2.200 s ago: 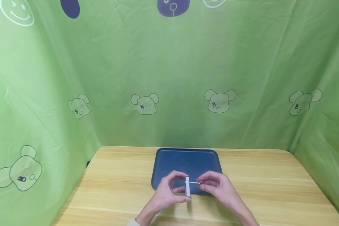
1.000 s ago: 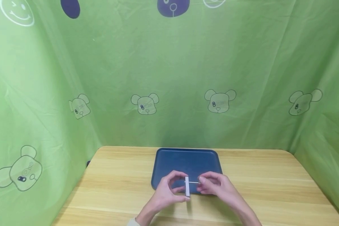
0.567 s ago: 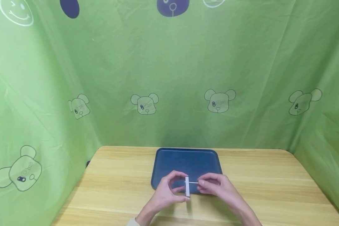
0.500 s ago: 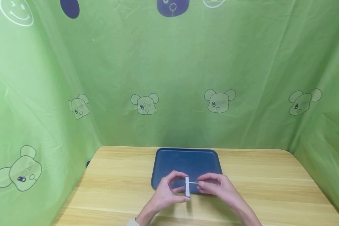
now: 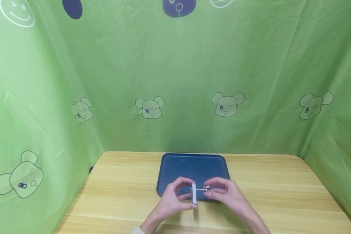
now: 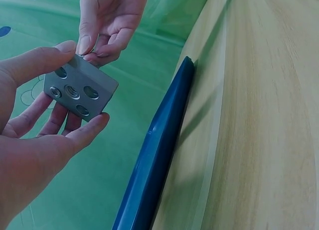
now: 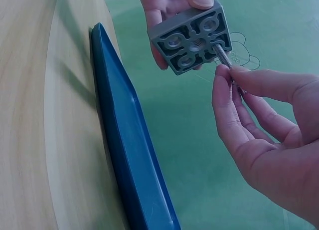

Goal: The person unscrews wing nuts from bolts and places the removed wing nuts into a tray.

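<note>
My left hand holds a square grey metal block by its edges, upright over the tray's near side. Round holes go through its face, and its ribbed back shows in the right wrist view. A thin threaded screw sticks out from a hole near one corner of that back, pointing toward my right hand. Thumb and fingers of the right hand are around the screw's outer end, pinching it in the right wrist view. A small, wing-like end shows between them, its exact form too small to tell.
A dark blue tray lies on the wood-grain table beneath and beyond the hands. Green sheeting with printed bear faces rises behind the table and along both sides.
The right hand's fingers have shifted and spread around the screw's end, which was covered half a second ago and now shows between them. The left hand and block have stayed in place.
</note>
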{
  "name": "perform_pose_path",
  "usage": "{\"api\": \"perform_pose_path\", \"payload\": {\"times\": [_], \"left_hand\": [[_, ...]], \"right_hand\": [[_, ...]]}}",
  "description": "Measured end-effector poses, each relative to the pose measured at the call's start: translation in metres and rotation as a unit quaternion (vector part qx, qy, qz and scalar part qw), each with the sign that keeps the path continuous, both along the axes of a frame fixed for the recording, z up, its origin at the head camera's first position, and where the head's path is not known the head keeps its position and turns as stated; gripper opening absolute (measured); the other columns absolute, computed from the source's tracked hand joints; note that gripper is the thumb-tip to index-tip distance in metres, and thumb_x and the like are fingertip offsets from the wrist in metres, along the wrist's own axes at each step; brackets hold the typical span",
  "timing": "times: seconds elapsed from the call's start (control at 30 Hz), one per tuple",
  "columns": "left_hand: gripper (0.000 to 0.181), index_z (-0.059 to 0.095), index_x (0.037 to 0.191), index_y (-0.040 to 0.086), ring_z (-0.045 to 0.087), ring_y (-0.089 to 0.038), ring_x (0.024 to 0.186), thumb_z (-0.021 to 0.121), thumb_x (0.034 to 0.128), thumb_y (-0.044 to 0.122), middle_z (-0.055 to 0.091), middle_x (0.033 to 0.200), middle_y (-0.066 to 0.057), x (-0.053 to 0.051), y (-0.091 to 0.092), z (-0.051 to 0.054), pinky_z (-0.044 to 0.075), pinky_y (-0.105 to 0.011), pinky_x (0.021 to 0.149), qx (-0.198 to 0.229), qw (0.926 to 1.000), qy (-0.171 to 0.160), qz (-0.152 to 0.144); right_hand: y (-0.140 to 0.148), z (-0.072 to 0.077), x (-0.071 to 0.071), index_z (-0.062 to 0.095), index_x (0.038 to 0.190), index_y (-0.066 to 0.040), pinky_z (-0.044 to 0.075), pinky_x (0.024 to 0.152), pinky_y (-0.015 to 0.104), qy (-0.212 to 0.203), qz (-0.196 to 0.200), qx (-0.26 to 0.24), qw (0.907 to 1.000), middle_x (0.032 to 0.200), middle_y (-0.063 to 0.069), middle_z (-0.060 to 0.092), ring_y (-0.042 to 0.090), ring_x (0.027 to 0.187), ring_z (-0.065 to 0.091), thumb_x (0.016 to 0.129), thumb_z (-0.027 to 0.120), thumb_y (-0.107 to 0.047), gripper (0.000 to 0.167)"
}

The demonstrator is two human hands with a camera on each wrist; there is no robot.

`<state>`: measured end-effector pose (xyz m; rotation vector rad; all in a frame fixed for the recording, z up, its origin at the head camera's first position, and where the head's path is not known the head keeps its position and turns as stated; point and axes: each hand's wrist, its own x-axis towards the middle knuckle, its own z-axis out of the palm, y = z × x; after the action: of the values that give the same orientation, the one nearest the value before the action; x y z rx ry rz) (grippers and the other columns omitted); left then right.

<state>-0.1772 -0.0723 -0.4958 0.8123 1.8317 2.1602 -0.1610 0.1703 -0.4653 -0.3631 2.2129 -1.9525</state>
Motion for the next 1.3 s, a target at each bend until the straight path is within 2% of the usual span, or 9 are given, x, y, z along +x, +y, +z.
{"api": "perform_pose_path", "payload": {"times": [0.23,0.4,0.63,0.87,1.07,1.17,1.3], "left_hand": [[0.069,0.054,0.13,-0.01,0.057,-0.026,0.127,0.081,0.0674,-0.018,0.057,0.132,-0.014,0.0,0.0,0.001,0.055,-0.047,0.107,-0.002,1.0,0.0,0.0],[0.069,0.053,0.131,-0.011,0.057,-0.026,0.127,0.081,0.0674,-0.018,0.057,0.132,-0.014,0.0,0.0,0.0,0.055,-0.047,0.107,-0.002,1.0,-0.001,-0.002],[0.07,0.054,0.131,-0.01,0.052,-0.04,0.129,0.081,0.067,-0.018,0.056,0.133,-0.016,0.0,-0.001,0.0,0.055,-0.048,0.107,0.003,1.0,-0.006,-0.001],[0.068,0.057,0.131,-0.005,0.056,-0.03,0.126,0.081,0.0683,-0.017,0.057,0.132,-0.015,-0.001,0.0,-0.001,0.056,-0.047,0.105,-0.004,0.9999,-0.011,-0.001],[0.066,0.061,0.131,0.004,0.057,-0.029,0.127,0.082,0.0709,-0.013,0.058,0.134,-0.013,0.0,-0.001,-0.003,0.056,-0.045,0.105,-0.011,0.9998,-0.019,-0.001],[0.066,0.06,0.131,0.002,0.056,-0.035,0.128,0.081,0.0709,-0.012,0.058,0.134,-0.012,0.001,-0.001,-0.006,0.056,-0.042,0.105,-0.018,0.9997,-0.019,-0.001],[0.066,0.056,0.131,-0.006,0.053,-0.049,0.128,0.08,0.0705,-0.014,0.059,0.132,-0.013,0.003,0.002,-0.011,0.055,-0.04,0.106,-0.019,0.9995,-0.017,-0.02]], "right_hand": [[-0.001,0.0,-0.001,0.066,0.116,0.007,0.063,0.089,0.027,0.022,-0.001,-0.003,0.9997,0.118,0.022,0.067,0.023,0.1,0.073,0.086,0.08,-0.006,0.036],[-0.001,-0.002,0.0,0.067,0.112,0.007,0.064,0.088,0.028,0.046,0.006,-0.013,0.9988,0.117,0.028,0.065,0.023,0.098,0.073,0.086,0.079,-0.002,0.029],[-0.002,-0.005,-0.002,0.068,0.107,0.007,0.064,0.088,0.028,0.073,-0.006,-0.004,0.9973,0.11,0.029,0.068,0.021,0.097,0.073,0.085,0.078,0.003,0.025],[0.001,-0.004,-0.004,0.07,0.112,0.007,0.063,0.088,0.026,0.062,-0.026,0.019,0.9975,0.112,0.023,0.072,0.019,0.099,0.074,0.086,0.08,-0.004,0.03],[0.006,-0.005,-0.007,0.068,0.117,0.009,0.065,0.086,0.03,0.054,-0.034,0.01,0.9979,0.113,0.028,0.071,0.019,0.096,0.075,0.089,0.078,-0.005,0.033],[0.007,-0.009,-0.008,0.066,0.121,0.013,0.066,0.085,0.034,0.066,-0.028,0.001,0.9974,0.114,0.034,0.068,0.022,0.095,0.075,0.094,0.072,-0.004,0.033],[0.007,-0.013,-0.012,0.064,0.124,0.014,0.066,0.085,0.033,0.08,-0.042,0.007,0.9959,0.114,0.035,0.067,0.024,0.094,0.075,0.095,0.07,-0.004,0.034]]}}
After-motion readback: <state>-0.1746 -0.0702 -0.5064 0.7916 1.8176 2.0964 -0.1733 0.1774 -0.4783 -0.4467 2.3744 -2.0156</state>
